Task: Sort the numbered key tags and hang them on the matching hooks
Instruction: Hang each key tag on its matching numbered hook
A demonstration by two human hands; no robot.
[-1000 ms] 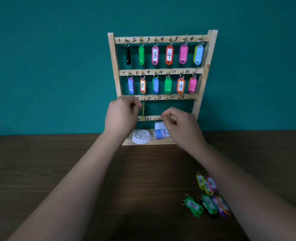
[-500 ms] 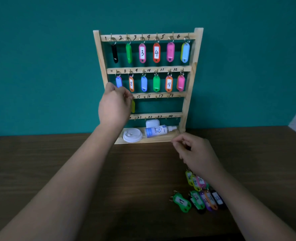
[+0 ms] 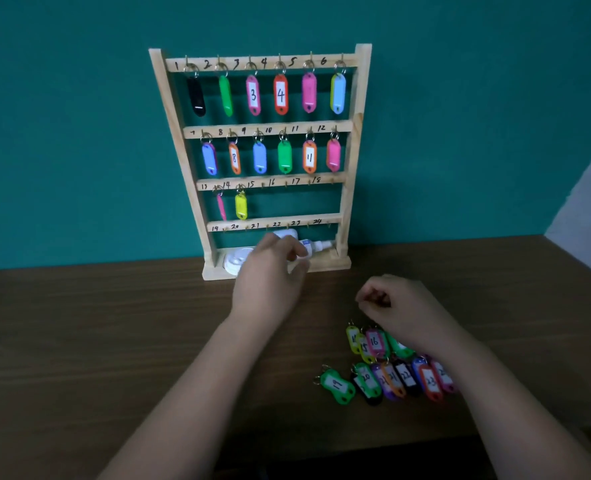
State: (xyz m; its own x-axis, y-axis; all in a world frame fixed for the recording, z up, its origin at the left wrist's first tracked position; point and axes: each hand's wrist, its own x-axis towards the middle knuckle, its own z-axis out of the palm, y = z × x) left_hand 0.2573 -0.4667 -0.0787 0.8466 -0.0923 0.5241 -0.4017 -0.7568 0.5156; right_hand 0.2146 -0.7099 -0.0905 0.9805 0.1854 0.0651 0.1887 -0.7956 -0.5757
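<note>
Key tags (image 3: 406, 375): coloured plastic ovals, numbered white labels, piled on counter (image 3: 114, 341). Left hand (image 3: 270, 278) grip loose, empty; right hand (image 3: 405, 313) curled, contents unclear.

Dim, soft light; left hand (image 3: 270, 275) motion-blurred (edges bowed).

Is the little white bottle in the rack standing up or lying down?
Lying down: the small white plastic bottle rests on its side on the wooden rack's base, nozzle pointing right.
</note>
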